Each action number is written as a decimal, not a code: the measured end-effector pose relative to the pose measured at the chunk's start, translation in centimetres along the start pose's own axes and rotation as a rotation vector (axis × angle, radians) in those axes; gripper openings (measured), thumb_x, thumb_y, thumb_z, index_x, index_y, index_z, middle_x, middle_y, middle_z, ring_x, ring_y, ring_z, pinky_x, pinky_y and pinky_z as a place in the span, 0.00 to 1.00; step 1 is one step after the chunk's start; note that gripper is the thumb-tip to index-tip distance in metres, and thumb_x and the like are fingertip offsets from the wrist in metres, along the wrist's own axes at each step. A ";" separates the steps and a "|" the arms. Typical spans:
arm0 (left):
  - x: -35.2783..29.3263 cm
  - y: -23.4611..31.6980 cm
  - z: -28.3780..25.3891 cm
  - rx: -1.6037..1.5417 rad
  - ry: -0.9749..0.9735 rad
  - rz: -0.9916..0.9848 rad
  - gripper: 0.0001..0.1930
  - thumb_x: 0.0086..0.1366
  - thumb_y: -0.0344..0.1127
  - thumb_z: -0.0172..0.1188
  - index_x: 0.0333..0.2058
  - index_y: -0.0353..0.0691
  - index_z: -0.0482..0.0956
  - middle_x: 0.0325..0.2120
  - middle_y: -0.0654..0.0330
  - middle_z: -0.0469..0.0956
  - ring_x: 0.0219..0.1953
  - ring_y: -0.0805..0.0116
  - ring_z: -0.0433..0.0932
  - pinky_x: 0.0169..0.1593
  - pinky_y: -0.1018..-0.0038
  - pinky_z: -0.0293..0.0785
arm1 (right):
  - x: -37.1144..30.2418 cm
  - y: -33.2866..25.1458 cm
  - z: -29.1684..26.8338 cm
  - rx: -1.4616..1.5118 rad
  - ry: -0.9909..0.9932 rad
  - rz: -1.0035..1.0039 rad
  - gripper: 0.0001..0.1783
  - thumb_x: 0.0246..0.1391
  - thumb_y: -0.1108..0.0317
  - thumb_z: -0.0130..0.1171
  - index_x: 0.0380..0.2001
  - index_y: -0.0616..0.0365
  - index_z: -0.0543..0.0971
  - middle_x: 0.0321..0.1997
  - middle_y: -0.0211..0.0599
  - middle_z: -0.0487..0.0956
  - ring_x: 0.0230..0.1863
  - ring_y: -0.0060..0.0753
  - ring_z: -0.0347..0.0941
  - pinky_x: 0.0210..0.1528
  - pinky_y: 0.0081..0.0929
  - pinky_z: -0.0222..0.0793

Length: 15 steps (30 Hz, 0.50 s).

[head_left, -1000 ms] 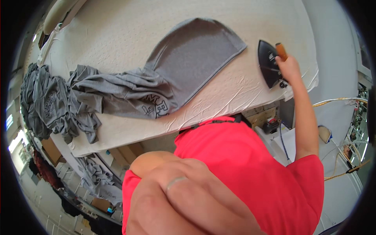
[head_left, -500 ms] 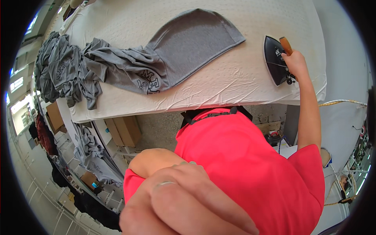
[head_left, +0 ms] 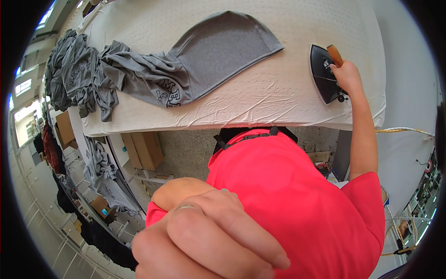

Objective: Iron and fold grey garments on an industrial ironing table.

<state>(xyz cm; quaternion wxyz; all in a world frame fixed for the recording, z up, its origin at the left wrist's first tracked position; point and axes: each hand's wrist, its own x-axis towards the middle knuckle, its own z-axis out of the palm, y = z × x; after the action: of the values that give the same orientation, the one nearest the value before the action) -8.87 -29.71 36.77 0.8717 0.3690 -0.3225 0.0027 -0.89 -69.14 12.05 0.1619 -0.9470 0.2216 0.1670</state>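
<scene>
My right hand [head_left: 347,76] is wrapped round the wooden handle of a black iron [head_left: 324,83], which rests on the right part of the cream-covered table [head_left: 274,100]. Close in front of the view, my left hand [head_left: 209,232] is raised with bent fingers and a ring on one of them. Whatever those fingers hold, if anything, is hidden. Across the table lies a grey garment [head_left: 227,51], spread flat at its right end and wrinkled toward the left, with dark lettering in its middle. Bare cloth separates it from the iron.
More crumpled grey garments [head_left: 69,76] are heaped at the table's left end. Below the table on the left stand a cardboard box [head_left: 144,151] and a pile of grey clothes [head_left: 109,179]. A braided hose or cable [head_left: 404,130] runs past the table's right edge.
My left hand has moved a little down and left, nearer the view. The scene has shifted slightly. My right hand keeps its grip on the iron, and the garment lies as before.
</scene>
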 end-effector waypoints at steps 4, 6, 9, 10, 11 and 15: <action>0.8 0.6 1.0 -0.026 0.056 -0.159 0.06 0.71 0.29 0.66 0.41 0.32 0.81 0.43 0.53 0.77 0.44 0.55 0.80 0.45 0.65 0.90 | 0.2 0.4 0.3 -0.024 -0.009 -0.002 0.22 0.63 0.54 0.66 0.43 0.65 0.87 0.40 0.60 0.87 0.46 0.63 0.84 0.50 0.52 0.78; 0.5 -0.6 2.1 -0.091 0.119 -0.015 0.05 0.70 0.29 0.67 0.38 0.34 0.80 0.43 0.53 0.76 0.42 0.55 0.80 0.44 0.66 0.90 | 0.2 0.5 0.4 -0.002 0.003 -0.021 0.22 0.63 0.54 0.66 0.43 0.65 0.86 0.40 0.60 0.87 0.46 0.63 0.84 0.50 0.52 0.78; -0.1 -2.0 3.8 -0.185 0.319 -0.082 0.06 0.69 0.28 0.69 0.36 0.35 0.79 0.42 0.51 0.76 0.40 0.56 0.80 0.44 0.69 0.89 | 0.3 0.3 0.3 0.035 -0.005 -0.010 0.22 0.63 0.53 0.66 0.42 0.65 0.86 0.39 0.60 0.87 0.46 0.64 0.84 0.50 0.52 0.78; -0.2 -2.6 4.2 -0.273 0.330 -0.044 0.06 0.70 0.27 0.68 0.36 0.36 0.78 0.42 0.50 0.75 0.40 0.57 0.80 0.44 0.71 0.89 | 0.3 0.3 0.3 0.027 -0.001 -0.009 0.22 0.63 0.53 0.66 0.42 0.65 0.86 0.39 0.60 0.87 0.45 0.64 0.84 0.50 0.52 0.78; -0.1 -3.7 4.3 -0.359 0.339 -0.006 0.07 0.70 0.27 0.68 0.35 0.36 0.78 0.42 0.50 0.75 0.40 0.58 0.80 0.43 0.72 0.88 | 0.4 0.2 0.2 0.018 -0.001 -0.015 0.22 0.63 0.53 0.66 0.42 0.65 0.86 0.39 0.60 0.87 0.45 0.64 0.84 0.50 0.52 0.78; 0.9 -8.0 5.8 -0.704 0.323 0.146 0.04 0.73 0.25 0.65 0.40 0.33 0.78 0.41 0.43 0.78 0.37 0.59 0.82 0.41 0.72 0.88 | 0.5 0.2 0.1 0.027 -0.006 0.013 0.22 0.62 0.53 0.65 0.43 0.66 0.86 0.39 0.60 0.87 0.45 0.64 0.84 0.50 0.52 0.78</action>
<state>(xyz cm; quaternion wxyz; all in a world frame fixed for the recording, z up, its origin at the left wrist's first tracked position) -9.47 -39.50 35.12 0.9820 0.0185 -0.1877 0.0121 -0.57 -69.44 11.78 0.1743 -0.9428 0.2295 0.1678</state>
